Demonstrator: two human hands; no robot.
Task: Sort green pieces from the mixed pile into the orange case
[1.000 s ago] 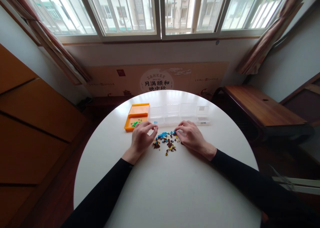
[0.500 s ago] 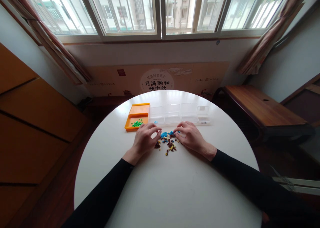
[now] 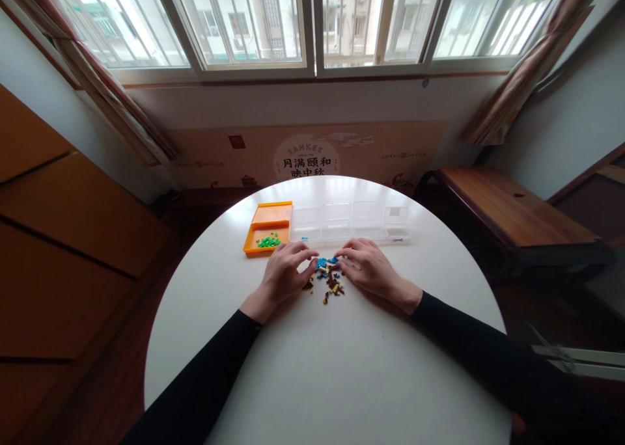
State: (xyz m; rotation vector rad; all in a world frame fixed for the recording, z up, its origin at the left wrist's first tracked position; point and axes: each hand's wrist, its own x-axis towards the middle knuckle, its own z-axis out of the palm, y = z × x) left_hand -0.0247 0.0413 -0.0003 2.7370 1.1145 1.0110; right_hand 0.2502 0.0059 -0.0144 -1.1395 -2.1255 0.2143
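A loose heap of tiny plastic building bricks lies on the white table between my hands. Blue bricks (image 3: 321, 263) sit at its far side, and dark brown and yellow bricks (image 3: 334, 287) are spread nearer to me. My left hand (image 3: 286, 269) curves around the heap's left edge, thumb and fingers apart, fingertips beside the blue bricks. Opposite it, my right hand (image 3: 368, 269) rests on the table with bent, parted fingers, its tips close to the blue bricks. I see nothing held in either hand. Some bricks are partly hidden by the fingers.
Behind my left hand stands an open orange case (image 3: 249, 244) with green bricks (image 3: 268, 241) in it. A clear compartment box (image 3: 336, 230) with raised lids adjoins it, with a few blue pieces inside. The round white table (image 3: 336, 380) has a curved edge.
My right fingers have shifted slightly left and inward, and the blue bricks there sit closer together. My left hand has moved slightly to the right.
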